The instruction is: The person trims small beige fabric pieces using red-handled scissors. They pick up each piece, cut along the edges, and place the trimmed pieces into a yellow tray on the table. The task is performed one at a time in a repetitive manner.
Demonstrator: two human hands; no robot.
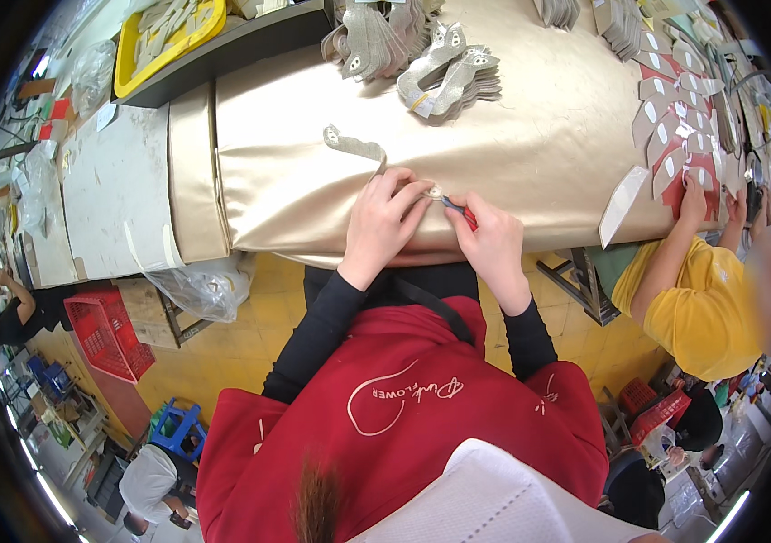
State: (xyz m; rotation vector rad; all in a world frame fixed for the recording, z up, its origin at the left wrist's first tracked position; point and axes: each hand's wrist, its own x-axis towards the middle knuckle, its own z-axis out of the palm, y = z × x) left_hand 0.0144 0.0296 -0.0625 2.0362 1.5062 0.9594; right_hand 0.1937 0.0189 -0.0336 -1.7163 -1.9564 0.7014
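Observation:
My left hand is closed on a curved grey shoe-upper piece at the table's near edge. One end of the piece trails over the cloth to the far left of my fingers, and its pale other end shows between my hands. In my right hand is a small tool with a red and dark blue handle, its tip at that pale end. Fingers hide much of the tool, so its exact kind is unclear. Beyond my hands lie a banded bundle of similar grey pieces and a larger stack.
Shiny beige cloth covers the table. A yellow tray of strips sits in a black holder at far left. At right, a co-worker in yellow reaches over overlapping pieces on red sheets. A white strip lies nearby.

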